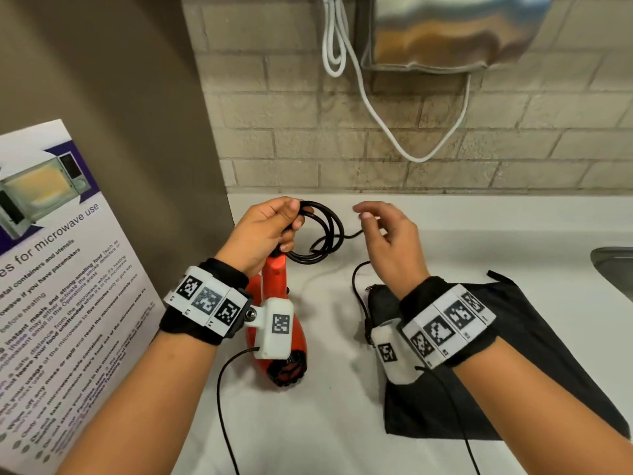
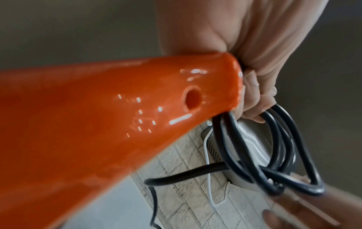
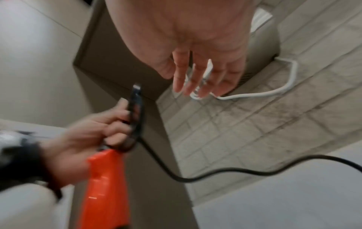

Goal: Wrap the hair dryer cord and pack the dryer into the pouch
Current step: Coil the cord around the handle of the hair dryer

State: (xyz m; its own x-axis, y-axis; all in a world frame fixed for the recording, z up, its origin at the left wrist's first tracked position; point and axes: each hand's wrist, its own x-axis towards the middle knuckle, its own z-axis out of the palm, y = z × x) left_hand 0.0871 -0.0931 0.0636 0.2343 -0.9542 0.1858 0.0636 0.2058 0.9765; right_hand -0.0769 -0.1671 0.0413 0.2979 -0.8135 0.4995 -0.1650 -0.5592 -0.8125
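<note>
Gripping coiled cord (image 1: 317,234), left hand (image 1: 263,231), right hand (image 1: 387,241) free

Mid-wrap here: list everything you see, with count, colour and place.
Glossy orange plastic hair dryer: one, left hand grips its handle end.
Black dryer cord: one, coiled at that handle, tail trailing right.
Black fabric pouch: one, flat on counter, right.
White counter: one.
White cable: one, hanging on brick wall.
Steel wall unit: one, top.
Microwave poster: one, left.
Steel sink edge: far right.
Left hand: holds coils.
Right hand: open, holds nothing.
</note>
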